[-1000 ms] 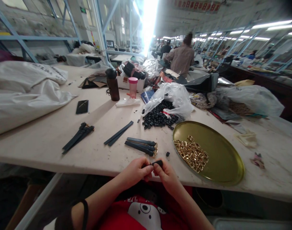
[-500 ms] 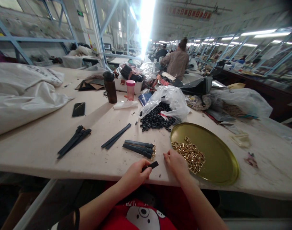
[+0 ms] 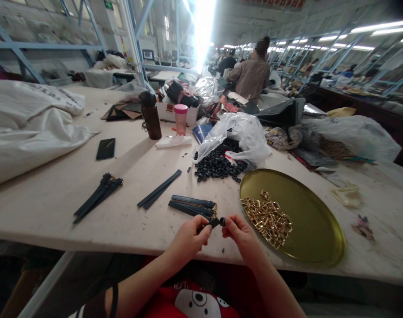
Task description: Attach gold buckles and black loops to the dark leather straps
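Observation:
My left hand [image 3: 188, 238] pinches the end of a dark strap [image 3: 210, 224] over the table's near edge. My right hand [image 3: 239, 234] pinches a small black loop [image 3: 223, 221] right at the strap's tip. Just beyond lie finished straps with gold buckles [image 3: 193, 206]. A round gold tray [image 3: 315, 221] holding a heap of gold buckles [image 3: 267, 218] sits to my right. A pile of black loops [image 3: 217, 165] spills from a clear plastic bag [image 3: 241, 134] farther back.
Loose dark straps [image 3: 159, 190] and a strap bundle [image 3: 97, 198] lie to the left. A phone [image 3: 106, 149], dark bottle [image 3: 150, 115] and pink cup [image 3: 180, 119] stand farther back. White sacks [image 3: 29, 128] fill the left. A person [image 3: 250, 77] works at the far end.
My right hand went from the strap to the table beside the tray, then came back holding a small black loop at the strap's tip. My left hand kept hold of the strap.

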A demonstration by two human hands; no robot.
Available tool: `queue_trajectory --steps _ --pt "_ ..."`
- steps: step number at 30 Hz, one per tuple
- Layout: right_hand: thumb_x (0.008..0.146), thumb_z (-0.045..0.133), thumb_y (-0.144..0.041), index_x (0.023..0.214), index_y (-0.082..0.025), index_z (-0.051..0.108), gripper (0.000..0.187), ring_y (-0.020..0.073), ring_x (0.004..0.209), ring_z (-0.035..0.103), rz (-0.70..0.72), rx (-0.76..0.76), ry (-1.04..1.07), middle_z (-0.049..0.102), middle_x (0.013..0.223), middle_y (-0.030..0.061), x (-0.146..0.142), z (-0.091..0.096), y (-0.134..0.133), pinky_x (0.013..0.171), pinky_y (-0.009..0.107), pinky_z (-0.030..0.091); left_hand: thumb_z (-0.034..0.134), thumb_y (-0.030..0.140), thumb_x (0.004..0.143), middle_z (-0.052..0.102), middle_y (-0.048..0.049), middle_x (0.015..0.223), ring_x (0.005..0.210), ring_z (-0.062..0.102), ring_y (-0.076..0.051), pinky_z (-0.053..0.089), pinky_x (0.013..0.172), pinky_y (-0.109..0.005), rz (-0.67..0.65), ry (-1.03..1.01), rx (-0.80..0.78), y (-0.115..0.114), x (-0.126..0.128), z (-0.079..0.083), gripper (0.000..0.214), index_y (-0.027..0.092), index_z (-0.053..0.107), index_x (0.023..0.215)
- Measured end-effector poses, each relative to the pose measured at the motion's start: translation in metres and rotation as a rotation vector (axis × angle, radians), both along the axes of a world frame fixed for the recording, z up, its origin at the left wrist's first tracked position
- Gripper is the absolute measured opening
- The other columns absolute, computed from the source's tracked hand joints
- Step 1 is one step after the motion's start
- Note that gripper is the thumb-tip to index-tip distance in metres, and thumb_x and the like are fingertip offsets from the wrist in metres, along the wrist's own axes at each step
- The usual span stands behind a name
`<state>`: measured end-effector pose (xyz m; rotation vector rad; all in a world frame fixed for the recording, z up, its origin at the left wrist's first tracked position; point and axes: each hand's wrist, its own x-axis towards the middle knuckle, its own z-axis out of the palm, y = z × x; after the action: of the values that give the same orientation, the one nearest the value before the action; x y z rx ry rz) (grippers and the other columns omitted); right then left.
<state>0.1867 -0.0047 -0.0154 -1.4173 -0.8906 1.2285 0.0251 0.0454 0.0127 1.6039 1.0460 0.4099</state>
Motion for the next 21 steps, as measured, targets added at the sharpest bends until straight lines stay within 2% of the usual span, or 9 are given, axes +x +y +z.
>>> queue_trajectory --steps 2,6,10,13,16,19,21 --pt "0.076 0.053 -0.047 0.074 -0.017 0.051 0.030 0.0108 0.060 0.049 -0.035 0.002 0.174 0.053 0.063 -0.0016 -0.009 0.003 -0.001 0.062 0.026 0.040 0.043 0.037 0.081 0.051 0.0051 0.054 0.045 0.044 -0.007 0.033 0.044 -0.017 -0.007 0.007 -0.001 0.001 0.001 0.002 0.021 0.018 0.050 0.077" --pt "0.070 0.062 -0.043 0.078 -0.017 0.052 0.029 0.0100 0.059 0.049 -0.073 0.042 0.138 0.053 0.063 -0.0026 -0.017 0.003 0.000 0.060 0.025 0.040 0.043 0.033 0.080 0.050 0.0055 0.051 0.042 0.043 -0.007 0.030 0.043 -0.017 -0.080 0.079 -0.020 0.003 -0.001 0.006 0.019 0.017 0.051 0.074" --pt "0.068 0.063 -0.042 0.080 -0.017 0.055 0.029 0.0106 0.059 0.048 0.066 0.052 0.094 0.053 0.064 -0.0021 -0.015 0.002 0.000 0.058 0.025 0.039 0.043 0.032 0.079 0.050 0.0048 0.051 0.044 0.044 -0.008 0.031 0.043 -0.018 -0.128 0.118 -0.024 0.004 -0.001 0.008 0.019 0.017 0.053 0.074" --pt "0.068 0.062 -0.044 0.081 -0.017 0.056 0.030 0.0105 0.058 0.047 0.069 0.024 0.096 0.053 0.064 -0.0021 -0.014 0.004 -0.001 0.058 0.025 0.039 0.043 0.026 0.078 0.056 0.0029 0.063 0.053 0.048 -0.009 0.035 0.049 -0.018 -0.132 0.057 -0.010 0.003 -0.002 0.011 0.016 0.016 0.053 0.086" --pt "0.069 0.062 -0.044 0.084 -0.018 0.056 0.031 0.0096 0.059 0.048 0.057 -0.008 0.143 0.055 0.066 -0.0025 -0.017 0.008 -0.005 0.060 0.025 0.038 0.042 0.019 0.077 0.059 0.0012 0.073 0.061 0.051 -0.009 0.037 0.055 -0.020 -0.148 -0.015 -0.003 0.000 -0.005 0.013 0.022 0.016 0.048 0.098" --pt "0.070 0.062 -0.043 0.084 -0.018 0.056 0.030 0.0096 0.060 0.049 0.071 -0.016 0.217 0.056 0.065 -0.0022 -0.024 0.012 -0.010 0.063 0.025 0.039 0.042 0.019 0.078 0.059 0.0008 0.074 0.065 0.052 -0.010 0.038 0.057 -0.021 -0.116 -0.061 -0.003 -0.004 -0.009 0.012 0.018 0.016 0.046 0.095" --pt "0.074 0.055 -0.049 0.085 -0.017 0.058 0.034 0.0106 0.062 0.051 0.061 -0.001 0.342 0.058 0.069 0.0003 -0.027 0.013 -0.014 0.064 0.026 0.041 0.043 0.021 0.078 0.058 0.0009 0.073 0.065 0.053 -0.011 0.038 0.056 -0.021 -0.076 -0.073 -0.003 -0.006 -0.011 0.009 0.016 0.016 0.046 0.093"
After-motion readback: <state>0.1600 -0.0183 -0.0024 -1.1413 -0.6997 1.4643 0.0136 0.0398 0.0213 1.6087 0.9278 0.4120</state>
